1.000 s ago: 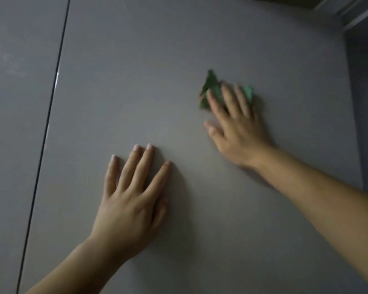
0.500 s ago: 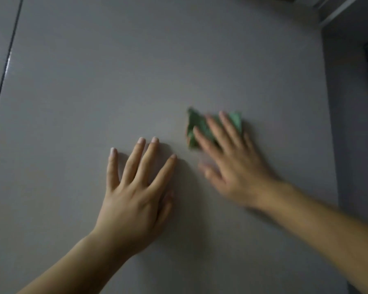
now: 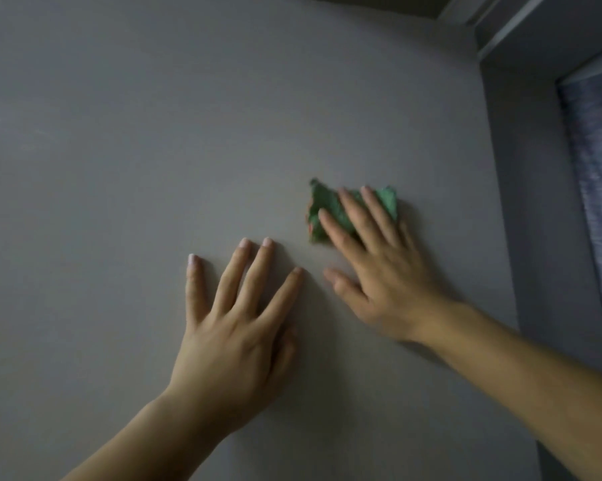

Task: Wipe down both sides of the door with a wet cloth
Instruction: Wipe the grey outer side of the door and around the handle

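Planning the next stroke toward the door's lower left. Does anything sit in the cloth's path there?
Yes: the left hand lies flat on the door, just below and left of the green cloth pressed under the straight fingers of the right hand. Directly left of the cloth and above it, nothing visible blocks.

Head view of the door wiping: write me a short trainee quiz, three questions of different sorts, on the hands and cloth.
1. True or false: the left hand lies flat on the door and holds nothing.
2. What presses the green cloth against the door? A) left hand B) right hand C) neither
3. Fill the gap: the fingers over the cloth are ____ (straight or curled).

Key: 1 true; 2 B; 3 straight.
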A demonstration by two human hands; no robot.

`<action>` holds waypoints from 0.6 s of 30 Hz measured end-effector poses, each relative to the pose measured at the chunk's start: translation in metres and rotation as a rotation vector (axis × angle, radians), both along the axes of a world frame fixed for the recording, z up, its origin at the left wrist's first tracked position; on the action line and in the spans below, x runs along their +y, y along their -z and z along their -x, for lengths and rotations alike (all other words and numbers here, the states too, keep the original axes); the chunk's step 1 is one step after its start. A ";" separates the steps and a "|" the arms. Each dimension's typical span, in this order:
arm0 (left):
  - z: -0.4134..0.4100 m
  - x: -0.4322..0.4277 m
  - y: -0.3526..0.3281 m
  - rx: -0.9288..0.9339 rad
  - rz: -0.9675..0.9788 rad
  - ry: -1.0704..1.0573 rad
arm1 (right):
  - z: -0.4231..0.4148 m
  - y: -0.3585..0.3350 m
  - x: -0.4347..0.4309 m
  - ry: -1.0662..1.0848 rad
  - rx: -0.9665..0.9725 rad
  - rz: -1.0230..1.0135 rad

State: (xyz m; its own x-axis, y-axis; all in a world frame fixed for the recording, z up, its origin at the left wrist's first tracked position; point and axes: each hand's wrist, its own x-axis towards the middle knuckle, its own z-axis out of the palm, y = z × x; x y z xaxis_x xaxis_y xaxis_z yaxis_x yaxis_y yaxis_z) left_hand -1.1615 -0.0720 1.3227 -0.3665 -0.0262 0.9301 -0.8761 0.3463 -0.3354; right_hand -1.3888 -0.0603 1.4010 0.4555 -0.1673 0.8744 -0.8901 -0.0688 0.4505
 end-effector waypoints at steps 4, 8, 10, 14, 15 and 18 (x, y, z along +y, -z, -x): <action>0.004 0.003 -0.001 0.013 -0.034 -0.003 | 0.022 -0.034 0.006 0.046 -0.058 -0.040; 0.007 0.004 0.001 0.026 -0.045 0.001 | 0.037 -0.092 0.007 0.032 -0.396 -0.018; 0.009 0.005 0.001 0.039 -0.050 0.012 | 0.037 -0.066 0.004 0.040 -0.370 0.009; 0.008 0.006 0.001 0.040 -0.066 0.026 | 0.045 0.048 0.009 0.050 -0.112 -0.013; 0.009 0.007 0.001 0.041 -0.071 0.022 | 0.054 0.062 0.012 0.076 -0.052 -0.043; 0.017 0.010 0.001 0.032 -0.064 0.023 | 0.082 0.032 0.016 0.124 -0.020 -0.053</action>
